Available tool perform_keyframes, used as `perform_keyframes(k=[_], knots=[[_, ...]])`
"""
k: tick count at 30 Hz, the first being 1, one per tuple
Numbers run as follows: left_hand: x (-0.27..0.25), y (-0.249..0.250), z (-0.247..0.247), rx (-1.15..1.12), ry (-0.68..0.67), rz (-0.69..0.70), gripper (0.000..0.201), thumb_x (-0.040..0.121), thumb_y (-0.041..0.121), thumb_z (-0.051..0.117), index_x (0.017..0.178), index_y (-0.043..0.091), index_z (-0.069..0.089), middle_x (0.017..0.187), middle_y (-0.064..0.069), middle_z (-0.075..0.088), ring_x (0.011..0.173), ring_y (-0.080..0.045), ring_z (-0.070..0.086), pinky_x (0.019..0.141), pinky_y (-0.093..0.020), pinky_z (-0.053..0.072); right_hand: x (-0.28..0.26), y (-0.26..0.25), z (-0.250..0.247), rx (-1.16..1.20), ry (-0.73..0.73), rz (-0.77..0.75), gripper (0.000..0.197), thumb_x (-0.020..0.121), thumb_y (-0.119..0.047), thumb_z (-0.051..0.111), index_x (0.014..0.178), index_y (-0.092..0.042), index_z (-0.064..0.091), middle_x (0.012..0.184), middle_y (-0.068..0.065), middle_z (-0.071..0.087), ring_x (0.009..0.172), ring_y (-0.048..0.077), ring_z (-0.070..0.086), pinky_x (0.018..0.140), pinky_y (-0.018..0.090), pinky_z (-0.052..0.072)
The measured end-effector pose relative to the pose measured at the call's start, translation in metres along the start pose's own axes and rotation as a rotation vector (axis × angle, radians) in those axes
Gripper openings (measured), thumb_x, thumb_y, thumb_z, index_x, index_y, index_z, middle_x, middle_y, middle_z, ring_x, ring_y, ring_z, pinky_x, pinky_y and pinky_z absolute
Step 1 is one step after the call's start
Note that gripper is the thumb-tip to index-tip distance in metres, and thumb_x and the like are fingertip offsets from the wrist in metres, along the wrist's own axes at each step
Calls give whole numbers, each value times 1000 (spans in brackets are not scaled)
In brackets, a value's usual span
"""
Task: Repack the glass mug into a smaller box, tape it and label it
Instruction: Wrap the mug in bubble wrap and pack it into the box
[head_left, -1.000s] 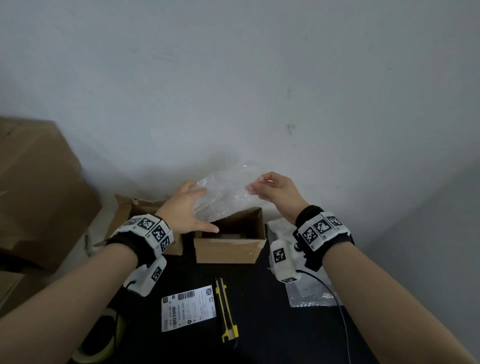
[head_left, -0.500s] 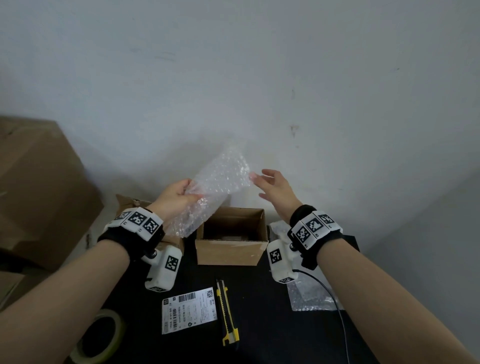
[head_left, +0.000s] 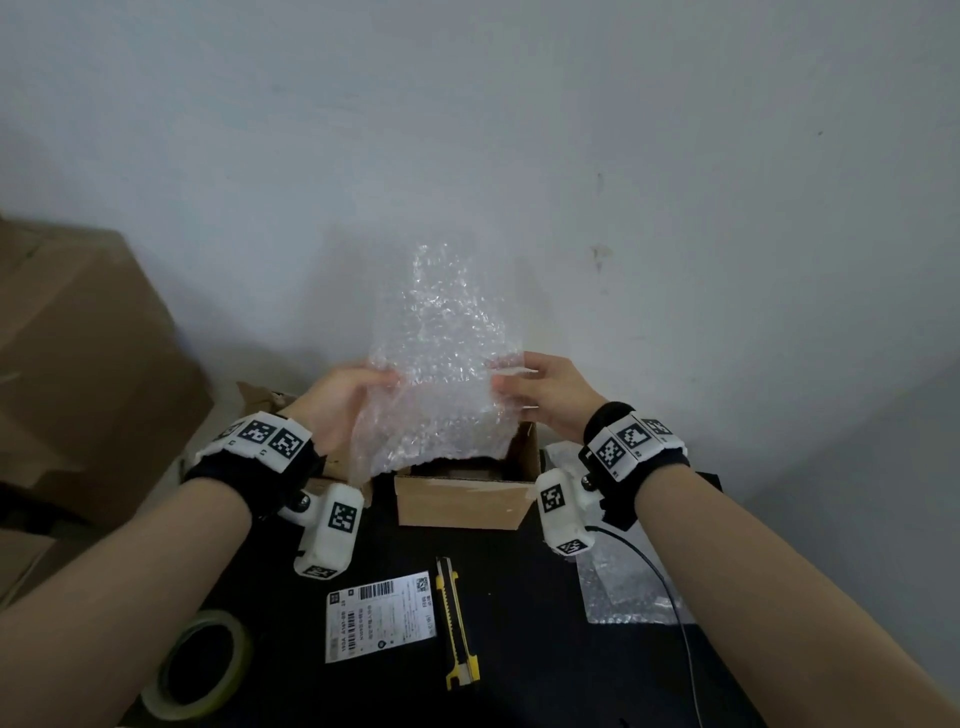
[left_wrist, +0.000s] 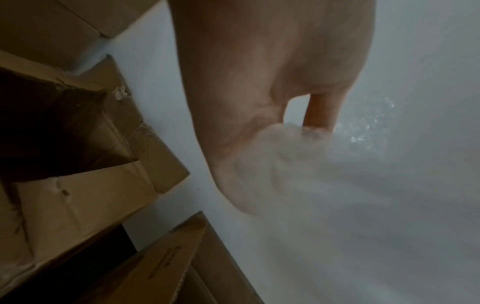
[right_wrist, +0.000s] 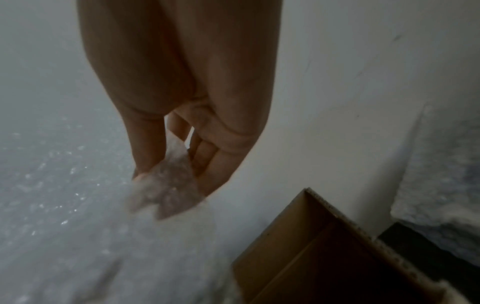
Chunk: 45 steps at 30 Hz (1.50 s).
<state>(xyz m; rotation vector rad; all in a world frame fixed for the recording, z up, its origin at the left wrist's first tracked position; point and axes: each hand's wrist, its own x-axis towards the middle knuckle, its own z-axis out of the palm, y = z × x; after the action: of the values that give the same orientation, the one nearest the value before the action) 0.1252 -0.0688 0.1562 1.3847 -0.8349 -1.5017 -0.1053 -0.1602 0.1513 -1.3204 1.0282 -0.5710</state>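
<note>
A clear sheet of bubble wrap (head_left: 439, 358) stands upright above the small open cardboard box (head_left: 462, 501) at the table's back. My left hand (head_left: 345, 402) grips its left edge, thumb in front, and my right hand (head_left: 540, 392) pinches its right edge. In the left wrist view the bubble wrap (left_wrist: 324, 164) bunches against the palm. In the right wrist view thumb and fingers pinch a corner of the bubble wrap (right_wrist: 168, 185) above the box's corner (right_wrist: 319, 236). The box's inside is mostly hidden by the sheet; no mug is visible.
On the black table lie a shipping label (head_left: 382, 616), a yellow utility knife (head_left: 454, 623), a roll of clear tape (head_left: 200, 665) at front left and another bubble wrap piece (head_left: 623, 587) at right. A larger open box (head_left: 270, 402) sits behind my left hand; big cartons (head_left: 78, 364) stand left.
The bubble wrap has been lifted and spread upright in front of the wall. My right hand, which was off it half a second ago, now pinches its right edge.
</note>
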Motion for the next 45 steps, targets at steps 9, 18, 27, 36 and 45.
perform_keyframes(k=[9,18,27,36,45], knots=[[8,-5,-7,30,91,54,14,92,2,49,104,5,55,93,-8,66,72,-12,69,58,-21,55,-5,10,-29,67,-33,-8,24,91,4,54,102,-15,63,68,7,71,47,10,61,42,16,48],[7,-7,-10,93,27,22,30,91,-4,44,84,4,71,82,-8,73,70,-16,71,59,-26,58,-8,13,-38,-10,-24,153,17,92,0,50,90,-1,67,85,10,70,64,16,66,47,22,52],[10,7,4,527,-124,-61,54,57,55,77,95,20,61,100,0,63,91,-15,61,85,-32,47,-5,-11,-29,-522,-104,-96,15,79,-4,72,92,-9,65,99,4,66,92,18,62,88,32,50],[15,7,16,567,7,86,10,86,14,65,96,12,66,94,-6,71,91,-25,67,81,-34,54,-1,-21,-14,-438,45,-29,96,71,-26,82,145,-18,23,124,2,47,114,18,50,92,28,44],[5,5,16,126,56,96,22,90,3,54,109,13,57,108,-15,66,96,-28,65,82,-38,54,-7,3,-3,180,-138,150,41,83,2,65,120,-11,53,90,10,70,64,15,67,58,26,55]])
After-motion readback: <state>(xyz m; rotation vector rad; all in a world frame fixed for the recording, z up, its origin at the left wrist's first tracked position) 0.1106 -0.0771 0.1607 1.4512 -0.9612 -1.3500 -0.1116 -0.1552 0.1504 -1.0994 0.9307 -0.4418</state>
